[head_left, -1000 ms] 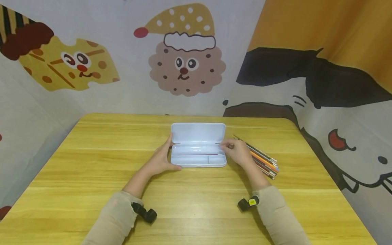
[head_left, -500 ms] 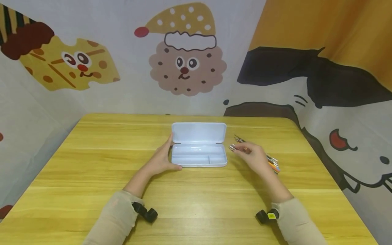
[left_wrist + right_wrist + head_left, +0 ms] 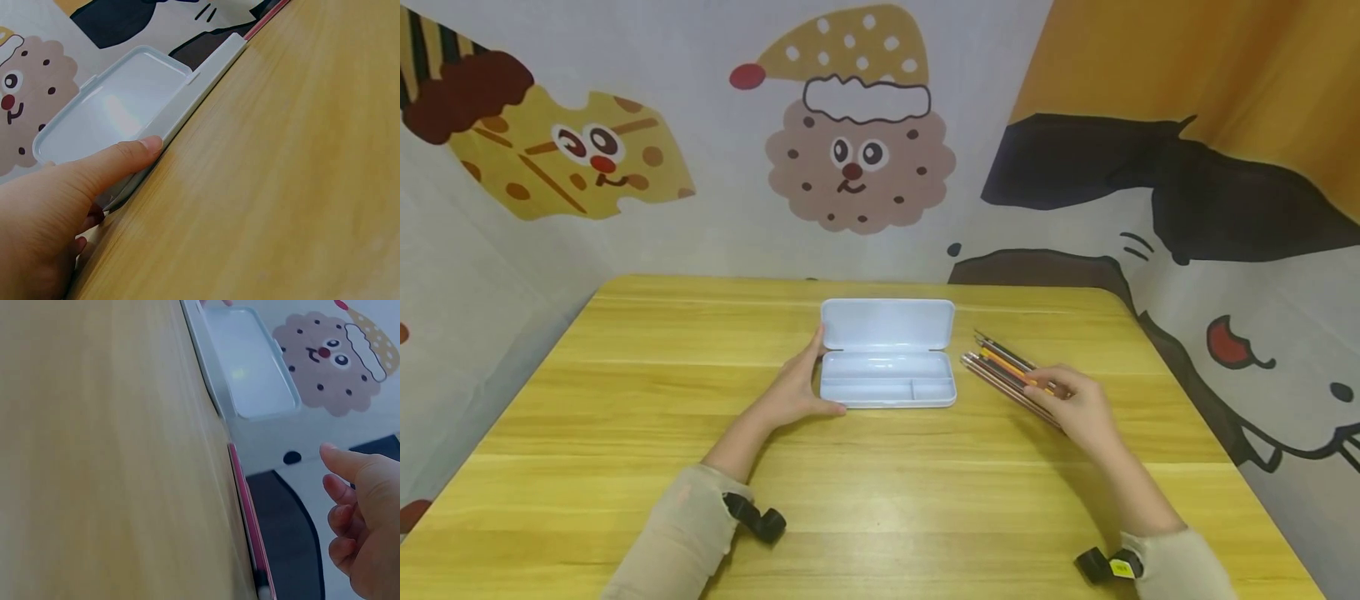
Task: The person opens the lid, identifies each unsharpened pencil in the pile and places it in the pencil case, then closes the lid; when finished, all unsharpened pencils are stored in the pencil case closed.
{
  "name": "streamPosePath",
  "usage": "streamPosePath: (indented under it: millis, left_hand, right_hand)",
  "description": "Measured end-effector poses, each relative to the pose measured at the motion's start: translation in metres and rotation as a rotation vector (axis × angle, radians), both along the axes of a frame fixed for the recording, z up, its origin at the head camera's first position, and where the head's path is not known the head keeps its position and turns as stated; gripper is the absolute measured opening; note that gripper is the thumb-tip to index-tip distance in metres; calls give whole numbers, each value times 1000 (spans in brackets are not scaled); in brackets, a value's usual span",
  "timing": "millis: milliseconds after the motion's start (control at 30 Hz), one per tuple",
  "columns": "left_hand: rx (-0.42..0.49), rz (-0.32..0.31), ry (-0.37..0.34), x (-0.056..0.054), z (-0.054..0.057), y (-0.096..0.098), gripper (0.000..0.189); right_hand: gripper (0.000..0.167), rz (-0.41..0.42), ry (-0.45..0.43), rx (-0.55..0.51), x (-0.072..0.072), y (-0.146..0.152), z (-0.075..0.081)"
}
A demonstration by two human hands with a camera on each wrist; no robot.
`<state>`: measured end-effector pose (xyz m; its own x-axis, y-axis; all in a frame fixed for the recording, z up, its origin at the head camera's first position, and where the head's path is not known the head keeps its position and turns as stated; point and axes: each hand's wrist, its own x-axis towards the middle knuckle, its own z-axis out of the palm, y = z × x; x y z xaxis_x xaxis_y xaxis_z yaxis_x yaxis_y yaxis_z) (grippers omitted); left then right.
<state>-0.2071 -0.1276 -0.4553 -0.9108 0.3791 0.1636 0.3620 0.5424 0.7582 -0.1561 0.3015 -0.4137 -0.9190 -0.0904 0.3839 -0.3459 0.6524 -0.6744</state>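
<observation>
A white pencil case (image 3: 887,323) lies with its lid raised, its divided tray bare inside. My left hand (image 3: 790,392) grips its left end. The thumb presses the front edge, and the other fingers reach round the side, partly hidden in the left wrist view. To the right of the case, a bundle of several pencils (image 3: 1007,387) lies slanted on the table, dark, orange and reddish. My right hand (image 3: 1078,404) hovers over their near right ends, covering them in the head view. In the right wrist view its loosely curled fingers stand apart from the pencils, holding nothing.
The wood-grain table (image 3: 865,500) reaches back to a wall hanging (image 3: 715,242) printed with cartoon figures. Wrist cameras on black mounts (image 3: 756,518) sit at both sleeve cuffs.
A thin reddish pencil has left the case's tray. My right hand has carried it right to the bundle, let go and moved further right. My left hand stays in place.
</observation>
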Motion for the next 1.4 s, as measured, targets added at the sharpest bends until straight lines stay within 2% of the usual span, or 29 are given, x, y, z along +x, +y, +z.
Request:
streamPosePath:
  millis: [367,667,1000,1233,1400]
  left_hand:
    - [17,-4,10,-1,-1,-1,143]
    - [7,-2,-2,0,-1,-1,142]
    - [13,-6,-6,-1,-1,-1,141]
    - [11,-6,-8,0,0,0,141]
    - [8,-7,3,-1,0,-1,142]
  right_hand:
    - [18,-76,-105,74,26,36,-6]
    - [9,-55,-128,105,37,53,-18]
    - [12,-34,-166,99,41,63,-26]
    - [10,-59,-181,122,41,66,-31]
    - [11,-71,-199,128,40,65,-29]
